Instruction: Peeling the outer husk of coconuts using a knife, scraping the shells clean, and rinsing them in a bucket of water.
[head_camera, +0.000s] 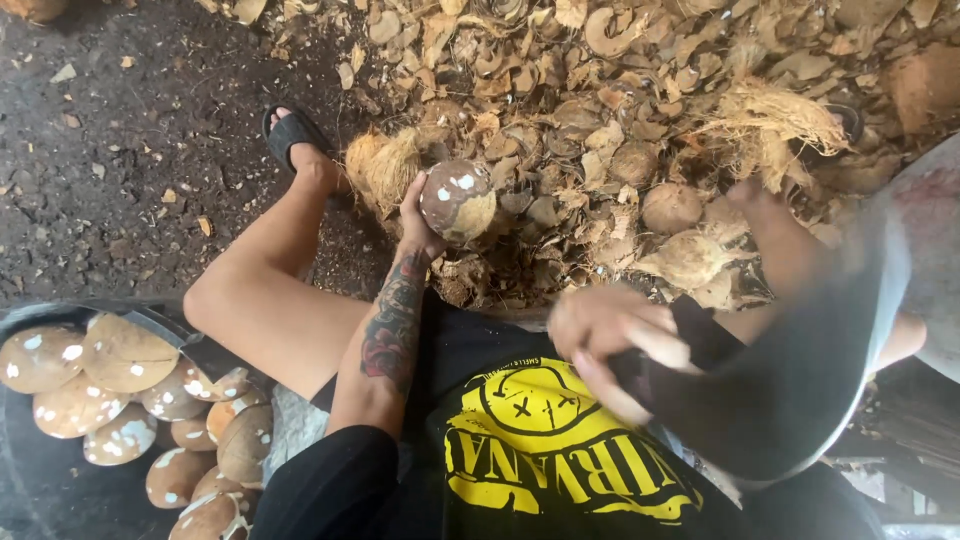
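- The left hand (418, 215) gripped a peeled coconut (457, 200) over the husk pile (620, 130).
- The right hand (605, 345), blurred, was clenched round a big knife (800, 370).
- More peeled coconuts (120, 400) lay in a black tub (30, 480) at the left.

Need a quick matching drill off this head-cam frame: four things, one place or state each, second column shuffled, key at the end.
Things:
1. left hand
2. right hand
3. peeled coconuts
4. sandal

Places or states:
A. heaped in a dark tub at lower left
B. on a foot, on the dark ground
C. gripping a blurred dark blade handle
D. holding a round coconut over the husk scraps

Pairs: 1-D, 2-C, 3-A, 4-B
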